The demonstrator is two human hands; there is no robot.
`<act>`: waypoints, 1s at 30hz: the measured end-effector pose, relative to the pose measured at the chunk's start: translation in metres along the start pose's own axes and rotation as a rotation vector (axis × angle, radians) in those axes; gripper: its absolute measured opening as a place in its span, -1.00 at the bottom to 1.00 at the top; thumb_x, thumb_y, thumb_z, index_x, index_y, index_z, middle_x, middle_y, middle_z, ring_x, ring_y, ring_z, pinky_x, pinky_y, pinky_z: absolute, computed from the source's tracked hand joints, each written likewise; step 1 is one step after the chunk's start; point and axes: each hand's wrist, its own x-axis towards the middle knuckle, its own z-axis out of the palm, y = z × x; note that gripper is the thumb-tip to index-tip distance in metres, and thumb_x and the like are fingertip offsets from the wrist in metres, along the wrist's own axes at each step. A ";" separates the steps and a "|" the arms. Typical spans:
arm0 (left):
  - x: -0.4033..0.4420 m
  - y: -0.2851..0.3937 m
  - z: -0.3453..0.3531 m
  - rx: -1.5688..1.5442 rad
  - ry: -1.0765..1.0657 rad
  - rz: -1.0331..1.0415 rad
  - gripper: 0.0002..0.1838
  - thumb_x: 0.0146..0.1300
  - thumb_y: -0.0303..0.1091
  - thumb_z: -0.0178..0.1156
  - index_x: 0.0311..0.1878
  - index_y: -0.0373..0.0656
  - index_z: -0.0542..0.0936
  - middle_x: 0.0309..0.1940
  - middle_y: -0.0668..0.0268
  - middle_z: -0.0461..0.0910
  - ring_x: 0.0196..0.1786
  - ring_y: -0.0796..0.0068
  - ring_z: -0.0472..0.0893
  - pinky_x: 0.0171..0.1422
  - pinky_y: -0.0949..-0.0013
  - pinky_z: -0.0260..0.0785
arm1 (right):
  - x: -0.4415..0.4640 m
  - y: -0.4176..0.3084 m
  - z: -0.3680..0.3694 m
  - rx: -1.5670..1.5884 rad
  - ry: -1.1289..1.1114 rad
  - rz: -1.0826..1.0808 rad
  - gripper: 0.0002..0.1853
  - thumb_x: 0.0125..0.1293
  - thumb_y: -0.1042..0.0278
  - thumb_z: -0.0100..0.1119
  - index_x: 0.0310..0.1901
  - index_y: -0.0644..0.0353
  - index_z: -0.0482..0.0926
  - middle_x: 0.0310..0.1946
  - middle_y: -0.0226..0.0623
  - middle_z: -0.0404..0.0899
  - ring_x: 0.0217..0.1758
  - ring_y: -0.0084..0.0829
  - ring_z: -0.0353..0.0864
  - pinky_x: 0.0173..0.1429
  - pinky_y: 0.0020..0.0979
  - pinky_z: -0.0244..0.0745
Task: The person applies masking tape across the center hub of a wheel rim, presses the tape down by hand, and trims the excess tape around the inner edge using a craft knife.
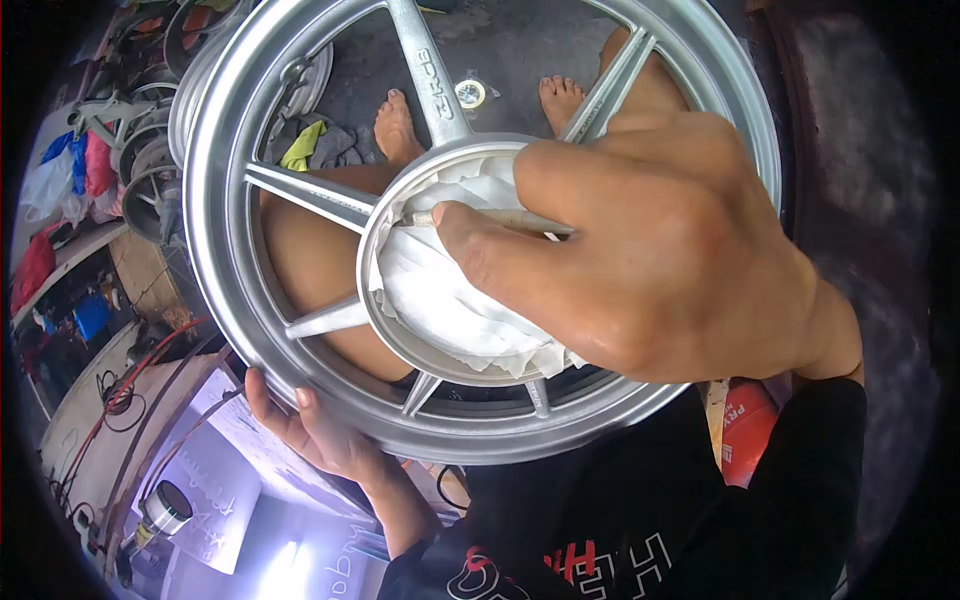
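A silver spoked wheel rim [455, 445] lies across my lap. White paper or tape [440, 290] with ragged edges covers the inside of its round hub [372, 325]. My right hand [660, 250] is over the hub, its thumb and fingers closed on a thin, pale stick-like tool [510, 217] whose tip reaches the hub's upper left inner edge. Lower left, my left hand [325, 430] holds the outer edge of the rim from below, with its fingertips against the metal.
More wheel rims [150, 165] are piled at the left near plastic bags [60, 180]. Dark and yellow cloths [310, 145] and a small round object [469, 94] lie on the floor by my feet. A lit white box [215, 460] and a red object [748, 430] are lower down.
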 end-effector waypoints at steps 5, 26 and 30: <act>0.000 -0.001 -0.001 -0.004 -0.002 0.014 -0.40 0.52 -0.36 0.11 0.56 -0.18 0.26 0.43 0.06 0.40 0.43 0.25 0.43 0.60 0.14 0.16 | -0.020 -0.011 0.004 -0.098 -0.086 0.064 -0.61 -0.10 0.44 0.46 -0.12 0.26 0.80 -0.51 -0.33 0.53 -0.57 -0.47 0.59 -0.46 -0.47 0.56; 0.000 -0.004 -0.005 -0.017 -0.028 0.023 -0.41 0.52 -0.37 0.11 0.55 -0.22 0.27 0.39 0.05 0.44 0.36 0.32 0.49 0.53 0.22 0.26 | -0.027 -0.012 -0.001 0.122 -0.288 -0.083 -0.74 0.05 0.34 0.42 -0.17 0.10 0.82 -0.60 -0.52 0.44 -0.61 -0.60 0.51 -0.55 -0.50 0.26; 0.000 -0.002 -0.004 -0.033 -0.023 0.009 -0.41 0.52 -0.36 0.13 0.55 -0.22 0.27 0.38 0.04 0.44 0.37 0.32 0.48 0.54 0.22 0.25 | -0.023 -0.006 0.002 0.124 -0.355 -0.132 -0.77 0.05 0.35 0.41 -0.20 0.10 0.82 -0.58 -0.51 0.51 -0.58 -0.60 0.56 -0.53 -0.50 0.27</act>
